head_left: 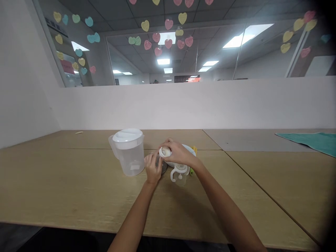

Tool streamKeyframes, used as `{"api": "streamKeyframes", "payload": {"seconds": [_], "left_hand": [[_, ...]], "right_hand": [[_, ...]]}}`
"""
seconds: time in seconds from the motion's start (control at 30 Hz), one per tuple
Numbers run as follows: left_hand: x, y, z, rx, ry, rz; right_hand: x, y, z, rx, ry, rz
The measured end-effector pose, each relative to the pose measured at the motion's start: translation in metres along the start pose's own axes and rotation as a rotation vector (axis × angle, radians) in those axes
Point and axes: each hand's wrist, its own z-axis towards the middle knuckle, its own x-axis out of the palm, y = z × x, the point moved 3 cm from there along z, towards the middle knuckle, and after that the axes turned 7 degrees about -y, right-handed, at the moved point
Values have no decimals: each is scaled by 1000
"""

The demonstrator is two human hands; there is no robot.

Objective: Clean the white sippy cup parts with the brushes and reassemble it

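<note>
My right hand (175, 151) is closed around a small white cup-like cap (165, 151), tilted so its round opening faces me. Just below and to the left, my left hand (153, 168) curls its fingers and thumb at the side of a greyish see-through jar (163, 167), largely hidden by the hands. Close by stands a clear baby bottle (180, 177) with white handles and a white top. Behind my right hand shows the rim of a white bowl (189, 148). A large translucent pitcher (132, 161) with a white lid stands to the left.
Beside the bowl are a yellow item (194, 149) and a green item (191, 172), both partly hidden. A teal cloth (312, 141) lies at the far right of the wooden table (78, 189). At the back rises a white wall (157, 106) with a window above.
</note>
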Motion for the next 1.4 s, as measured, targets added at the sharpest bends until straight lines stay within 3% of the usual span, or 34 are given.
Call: {"api": "streamKeyframes", "payload": {"seconds": [0.1,0.17,0.3,0.43,0.53,0.73,0.83,1.03,1.4], "left_hand": [[3,-4,-4,-101,28,-84],[6,-10,-8,-76,96,-137],[12,-29,-16,55,303,-282],[18,-41,-21,46,373,-383],[22,-43,-23,28,417,-331],[25,-40,-27,42,414,-240],[25,-41,-26,48,452,-222],[22,-46,-21,54,505,-209],[23,-46,-22,76,507,-211]], "right_hand": [[-15,-15,-6,84,-172,99],[-19,-29,-17,195,-304,246],[-9,-55,-51,278,-542,445],[4,-70,-79,285,-681,407],[13,-70,-85,259,-677,341],[32,-52,-83,90,-464,80],[33,-56,-85,50,-460,6],[40,-78,-91,137,-457,113],[43,-80,-85,101,-436,260]]}}
